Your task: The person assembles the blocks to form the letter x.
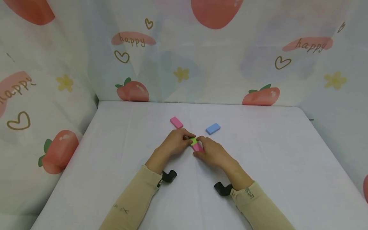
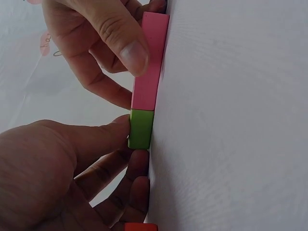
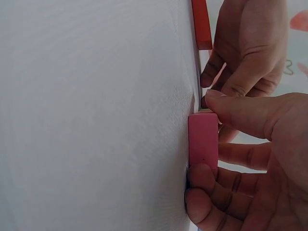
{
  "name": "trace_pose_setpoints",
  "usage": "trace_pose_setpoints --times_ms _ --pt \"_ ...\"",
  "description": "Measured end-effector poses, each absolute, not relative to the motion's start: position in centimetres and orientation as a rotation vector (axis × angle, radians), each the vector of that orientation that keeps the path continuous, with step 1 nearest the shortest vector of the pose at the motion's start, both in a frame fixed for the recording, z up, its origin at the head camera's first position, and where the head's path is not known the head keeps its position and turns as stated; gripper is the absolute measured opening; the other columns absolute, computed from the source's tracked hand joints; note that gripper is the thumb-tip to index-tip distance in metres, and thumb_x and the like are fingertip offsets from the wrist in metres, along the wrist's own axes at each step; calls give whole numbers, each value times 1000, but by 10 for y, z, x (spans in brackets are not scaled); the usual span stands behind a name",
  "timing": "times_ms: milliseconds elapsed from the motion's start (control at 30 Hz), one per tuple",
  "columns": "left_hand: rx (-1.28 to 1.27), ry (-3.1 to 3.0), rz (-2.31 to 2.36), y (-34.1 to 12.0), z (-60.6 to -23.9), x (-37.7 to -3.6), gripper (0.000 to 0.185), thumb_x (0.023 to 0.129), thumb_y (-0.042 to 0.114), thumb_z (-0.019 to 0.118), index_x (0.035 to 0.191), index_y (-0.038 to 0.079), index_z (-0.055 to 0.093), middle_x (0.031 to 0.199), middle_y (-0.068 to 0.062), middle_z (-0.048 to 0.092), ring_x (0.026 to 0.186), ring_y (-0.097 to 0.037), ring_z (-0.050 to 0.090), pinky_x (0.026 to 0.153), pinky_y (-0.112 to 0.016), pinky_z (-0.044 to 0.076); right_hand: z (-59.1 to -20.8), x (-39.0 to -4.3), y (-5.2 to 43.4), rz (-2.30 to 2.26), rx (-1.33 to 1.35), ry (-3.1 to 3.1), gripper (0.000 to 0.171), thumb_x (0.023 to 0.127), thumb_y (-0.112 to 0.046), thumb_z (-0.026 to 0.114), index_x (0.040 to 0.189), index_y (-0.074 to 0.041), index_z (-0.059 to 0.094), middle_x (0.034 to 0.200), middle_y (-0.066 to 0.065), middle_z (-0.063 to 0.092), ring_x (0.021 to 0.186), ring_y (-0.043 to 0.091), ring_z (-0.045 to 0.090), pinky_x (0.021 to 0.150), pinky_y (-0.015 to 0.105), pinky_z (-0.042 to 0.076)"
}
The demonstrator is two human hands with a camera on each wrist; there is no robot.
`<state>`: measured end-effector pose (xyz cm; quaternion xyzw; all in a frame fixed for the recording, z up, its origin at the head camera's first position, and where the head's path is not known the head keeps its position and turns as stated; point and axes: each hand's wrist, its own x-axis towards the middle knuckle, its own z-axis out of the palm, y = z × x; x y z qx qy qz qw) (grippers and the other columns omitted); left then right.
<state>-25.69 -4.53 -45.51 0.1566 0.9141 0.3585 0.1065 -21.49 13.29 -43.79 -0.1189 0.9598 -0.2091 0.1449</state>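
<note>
Near the middle of the white tabletop (image 1: 258, 166), a green block (image 1: 194, 141) and a pink block (image 1: 197, 147) already lie end to end. Left hand (image 1: 175, 142) pinches the green one; right hand (image 1: 212, 152) pinches the pink. An orange block (image 3: 201, 24) seems lined up too; a second pink block (image 1: 176, 122) and a blue block (image 1: 213, 128) lie apart.

Green block (image 1: 194, 141), pink block (image 1: 198, 147) (perhaps magenta).
</note>
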Motion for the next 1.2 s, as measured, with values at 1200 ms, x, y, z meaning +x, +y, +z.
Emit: trace_pose_setpoints --times_ms 1200 --pt "449 2676 1068 -47 -457 -259 28 93 23 65 119 31 70 107 11 65 91 -10 57 80 -28 48 -437 -215 133 -618 -361 2756 45 92 -36 65 122 -6 49 100 6 59 81 19 55 70 32 46"
